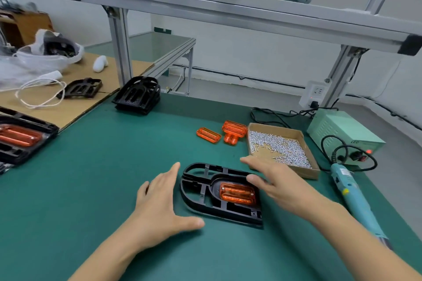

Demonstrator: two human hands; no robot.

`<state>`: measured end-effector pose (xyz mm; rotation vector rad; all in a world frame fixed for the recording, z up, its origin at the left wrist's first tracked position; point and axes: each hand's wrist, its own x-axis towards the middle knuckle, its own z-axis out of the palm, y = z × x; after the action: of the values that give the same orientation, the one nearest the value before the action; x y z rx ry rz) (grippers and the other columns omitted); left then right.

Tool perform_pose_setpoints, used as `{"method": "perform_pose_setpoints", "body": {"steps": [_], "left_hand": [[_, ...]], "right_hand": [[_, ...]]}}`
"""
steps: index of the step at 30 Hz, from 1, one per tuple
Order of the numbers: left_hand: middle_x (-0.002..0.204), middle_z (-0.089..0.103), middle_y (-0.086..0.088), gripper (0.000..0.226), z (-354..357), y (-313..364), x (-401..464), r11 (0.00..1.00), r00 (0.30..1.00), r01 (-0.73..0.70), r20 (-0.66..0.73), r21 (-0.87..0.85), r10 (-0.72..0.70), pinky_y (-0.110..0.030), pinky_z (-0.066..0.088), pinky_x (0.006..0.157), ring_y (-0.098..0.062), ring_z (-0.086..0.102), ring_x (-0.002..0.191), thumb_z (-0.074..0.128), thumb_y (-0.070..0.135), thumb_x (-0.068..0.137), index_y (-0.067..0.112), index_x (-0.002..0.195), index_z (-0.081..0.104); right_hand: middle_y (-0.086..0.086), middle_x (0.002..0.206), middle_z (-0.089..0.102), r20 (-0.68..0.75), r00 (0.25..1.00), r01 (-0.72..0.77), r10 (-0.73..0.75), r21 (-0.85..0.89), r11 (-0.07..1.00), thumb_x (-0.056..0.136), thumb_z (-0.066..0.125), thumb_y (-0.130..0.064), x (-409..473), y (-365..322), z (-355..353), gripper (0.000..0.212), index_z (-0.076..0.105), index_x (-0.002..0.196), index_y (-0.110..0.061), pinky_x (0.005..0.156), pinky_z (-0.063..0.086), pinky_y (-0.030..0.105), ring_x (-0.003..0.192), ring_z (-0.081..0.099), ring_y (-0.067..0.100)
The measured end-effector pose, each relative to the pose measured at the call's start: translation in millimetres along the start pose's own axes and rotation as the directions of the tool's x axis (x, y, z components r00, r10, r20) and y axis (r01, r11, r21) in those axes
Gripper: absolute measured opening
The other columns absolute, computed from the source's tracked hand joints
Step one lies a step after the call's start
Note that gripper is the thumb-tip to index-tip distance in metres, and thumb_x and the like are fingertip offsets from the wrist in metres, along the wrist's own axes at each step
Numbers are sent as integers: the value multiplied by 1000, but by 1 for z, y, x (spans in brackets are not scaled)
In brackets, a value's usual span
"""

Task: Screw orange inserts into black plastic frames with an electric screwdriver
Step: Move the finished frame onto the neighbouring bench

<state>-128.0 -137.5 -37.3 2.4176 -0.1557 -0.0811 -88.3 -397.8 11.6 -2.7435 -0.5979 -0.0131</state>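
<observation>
A black plastic frame (201,191) lies flat on the green mat in front of me, with an orange insert (237,193) seated in its right half. My left hand (159,203) hovers just left of the frame, fingers straight and spread, holding nothing. My right hand (274,180) reaches over the frame's right edge, fingers extended, thumb close to the frame's rim. The teal electric screwdriver (351,194) lies on the mat to the right, untouched. Loose orange inserts (230,133) sit farther back. A cardboard tray of screws (280,148) stands behind my right hand.
A stack of black frames (138,96) stands at the mat's back left. Finished frames with orange inserts (20,139) lie at the left edge. A pale green power supply (342,132) with cables sits at the back right. An aluminium shelf rail (228,9) crosses overhead.
</observation>
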Motion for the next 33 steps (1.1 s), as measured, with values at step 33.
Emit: {"method": "perform_pose_setpoints", "body": {"steps": [33], "left_hand": [[145, 29, 21, 86, -128, -70, -7, 753, 700, -108, -587, -649, -406, -31, 34, 108, 6, 44, 121, 66, 27, 86, 40, 149, 8]], "right_hand": [[6, 130, 62, -148, 973, 209, -178, 226, 952, 102, 44, -30, 158, -217, 78, 41, 45, 141, -20, 90, 45, 33, 115, 57, 25]]}}
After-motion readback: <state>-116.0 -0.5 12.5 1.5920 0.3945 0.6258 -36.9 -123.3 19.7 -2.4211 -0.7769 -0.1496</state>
